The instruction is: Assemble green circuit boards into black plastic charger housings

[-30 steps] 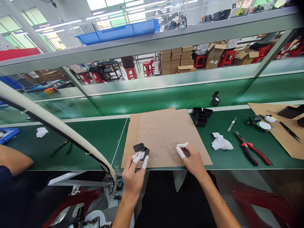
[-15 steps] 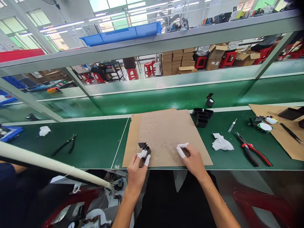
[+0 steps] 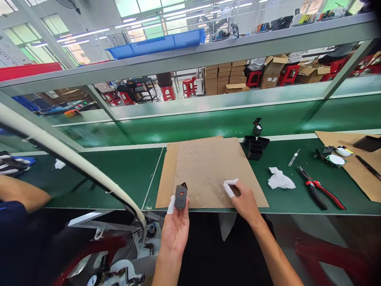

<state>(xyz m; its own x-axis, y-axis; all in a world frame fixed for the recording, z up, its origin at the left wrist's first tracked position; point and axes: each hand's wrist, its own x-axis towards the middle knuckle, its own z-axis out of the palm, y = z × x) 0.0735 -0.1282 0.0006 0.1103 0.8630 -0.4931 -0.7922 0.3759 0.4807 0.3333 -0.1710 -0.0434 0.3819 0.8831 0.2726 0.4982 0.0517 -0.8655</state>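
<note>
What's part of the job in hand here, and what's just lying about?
Likely part of the job:
dark device, held in the left hand
cardboard sheet, with the right hand over it
black open-topped cases, untouched but possibly related

Apparently lying about:
red-and-black pliers
crumpled white tissue
small tube
blue tray on the shelf

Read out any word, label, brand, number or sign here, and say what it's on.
No text is legible.
Orange mark on the dark device in the left hand: too small to read.
Red marks on the white panel, upper left: too blurred.
Marks on a background carton: too small.
</note>
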